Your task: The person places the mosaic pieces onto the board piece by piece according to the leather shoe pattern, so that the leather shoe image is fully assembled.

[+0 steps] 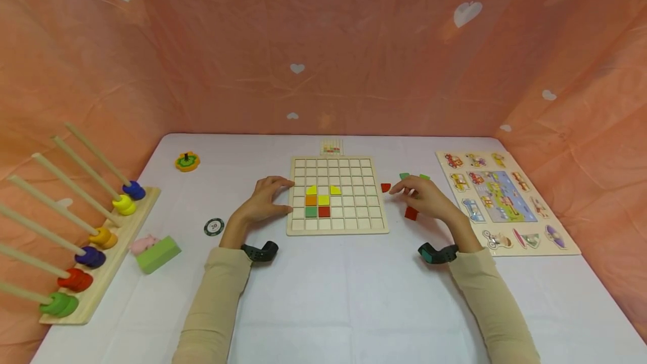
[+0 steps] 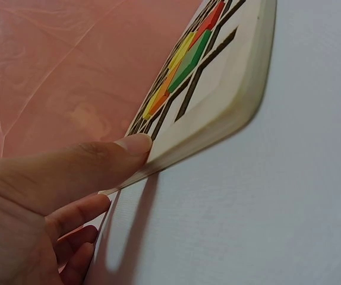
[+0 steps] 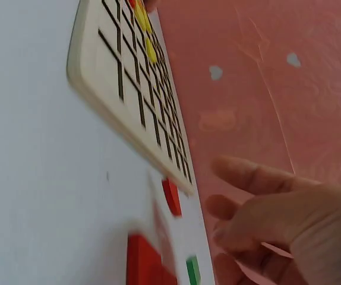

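Left hand (image 1: 260, 201): thumb and index finger extended and spread, touching the left edge of the board (image 1: 351, 211), which lies on the desk (image 1: 328, 296). Right hand (image 1: 427, 198): fingers loosely bent, holding nothing; red piece (image 1: 386, 187) just left of the fingertips, green pieces (image 1: 404, 176) beyond.

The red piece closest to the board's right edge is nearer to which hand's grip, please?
Right. The right grip is close beside the red piece, to its right; the left grip is across the board, at its left edge.
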The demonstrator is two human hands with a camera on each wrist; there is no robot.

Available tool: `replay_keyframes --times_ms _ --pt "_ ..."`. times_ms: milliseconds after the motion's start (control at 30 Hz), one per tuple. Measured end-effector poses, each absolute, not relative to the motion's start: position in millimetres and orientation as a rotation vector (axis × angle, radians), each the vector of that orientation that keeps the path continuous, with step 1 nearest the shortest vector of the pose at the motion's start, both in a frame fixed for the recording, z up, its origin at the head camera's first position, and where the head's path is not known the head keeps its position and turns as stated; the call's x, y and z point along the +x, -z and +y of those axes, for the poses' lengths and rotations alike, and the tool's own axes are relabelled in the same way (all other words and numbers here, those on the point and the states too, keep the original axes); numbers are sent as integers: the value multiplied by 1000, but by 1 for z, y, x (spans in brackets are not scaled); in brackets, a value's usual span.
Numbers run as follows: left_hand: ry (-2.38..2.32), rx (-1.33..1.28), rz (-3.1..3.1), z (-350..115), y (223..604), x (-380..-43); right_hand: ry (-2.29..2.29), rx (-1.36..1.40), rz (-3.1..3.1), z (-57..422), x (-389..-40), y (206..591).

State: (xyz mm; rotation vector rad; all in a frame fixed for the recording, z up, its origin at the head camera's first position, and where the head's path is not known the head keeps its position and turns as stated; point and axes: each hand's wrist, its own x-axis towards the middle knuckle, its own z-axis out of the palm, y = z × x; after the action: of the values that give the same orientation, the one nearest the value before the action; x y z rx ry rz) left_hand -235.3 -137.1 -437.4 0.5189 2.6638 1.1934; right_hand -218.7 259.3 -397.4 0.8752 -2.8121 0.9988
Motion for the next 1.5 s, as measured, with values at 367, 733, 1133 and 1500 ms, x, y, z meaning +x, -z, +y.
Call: replay_keyframes --times_ms 367,733,1133,1500 --pt "-1183 513 2669 -137 436 -234 -1080 706 -2998 287 -212 398" --pt "-1186 512 2667 -137 436 -233 -1018 744 -3026 293 -213 408" --pt "-1198 513 2654 -137 435 -234 -955 659 -2981 291 -217 407" --pt "-1189 503 2659 -137 435 -233 -1127 988 -2697 234 -226 406"
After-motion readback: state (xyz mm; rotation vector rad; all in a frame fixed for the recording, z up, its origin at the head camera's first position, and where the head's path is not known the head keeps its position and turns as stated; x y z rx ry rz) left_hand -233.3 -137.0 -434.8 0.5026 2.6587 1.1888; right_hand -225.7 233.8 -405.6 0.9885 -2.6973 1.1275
